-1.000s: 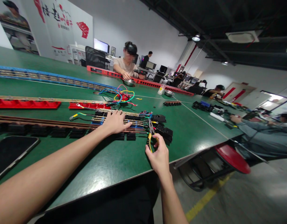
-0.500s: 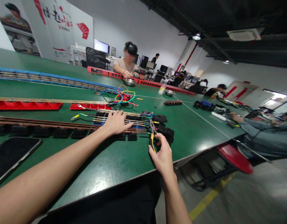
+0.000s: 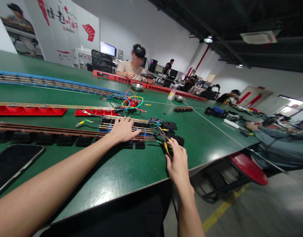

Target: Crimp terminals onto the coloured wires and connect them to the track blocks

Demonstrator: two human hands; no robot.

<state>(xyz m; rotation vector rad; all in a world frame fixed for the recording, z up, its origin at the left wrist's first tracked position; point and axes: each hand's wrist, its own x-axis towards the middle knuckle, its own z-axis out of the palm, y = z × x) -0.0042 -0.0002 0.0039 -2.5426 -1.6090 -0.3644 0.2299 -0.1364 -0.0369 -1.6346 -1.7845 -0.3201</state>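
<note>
Left hand (image 3: 122, 129), 1: palm down, fingers spread, pressed on rod assembly (image 3: 145, 131); nothing clasped. Right hand (image 3: 178, 160), 1: wrist bent, thumb and fingers around yellow-handled pliers (image 3: 164, 137). Pliers, 1: at 11 o'clock of right hand, nose toward 11 among wires (image 3: 155, 122); bite on any wire, cannot tell. Red trays (image 3: 30, 112), 2: toward 10 o'clock of left hand. Phone (image 3: 14, 168), 1: between 8 and 9. Metal bowls (image 3: 179, 98), 2: at 11 and 12 o'clock of right hand. Stool (image 3: 248, 167), 1: at 3.
</note>
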